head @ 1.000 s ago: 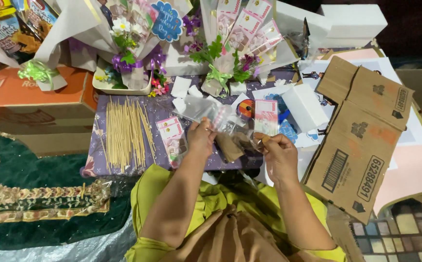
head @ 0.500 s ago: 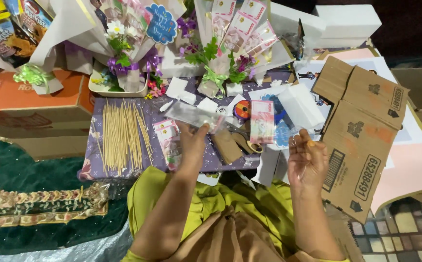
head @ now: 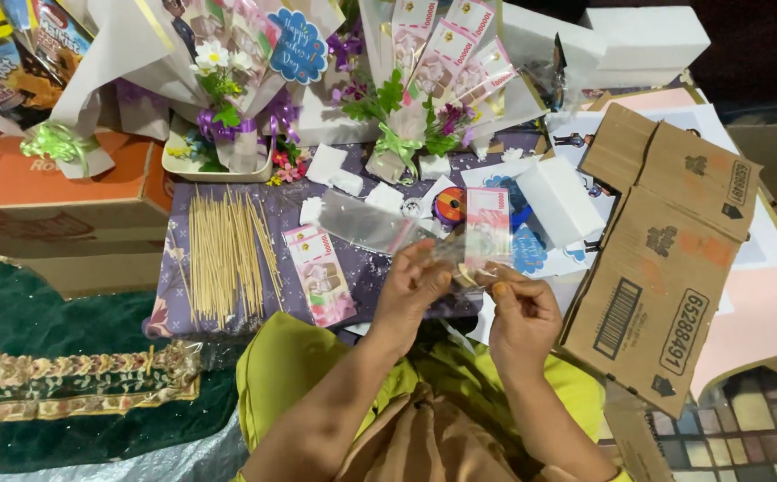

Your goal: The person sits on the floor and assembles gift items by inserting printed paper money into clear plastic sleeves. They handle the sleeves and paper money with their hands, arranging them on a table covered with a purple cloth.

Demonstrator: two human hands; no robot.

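Observation:
My left hand (head: 413, 287) grips one end of a clear plastic sleeve (head: 363, 223) that reaches up and left over the purple table mat (head: 366, 277). Thumb and fingers of my right hand (head: 520, 314) pinch the lower edge of a pink banknote (head: 486, 228), which stands upright right beside the sleeve's end. Both hands meet above the mat's front edge. A wrapped stack of pink banknotes (head: 321, 272) lies just left of my left hand.
Several wooden skewers (head: 223, 254) lie on the mat's left side. Banknote and flower bouquets (head: 424, 80) stand at the back with white foam blocks (head: 560, 201) and an orange tape roll (head: 449, 205). Flattened cardboard (head: 674, 259) lies right, a green rug (head: 58, 357) left.
Half a second ago my right hand was open and apart to the right. It has come back to the left hand and closed on the pink banknote's lower edge.

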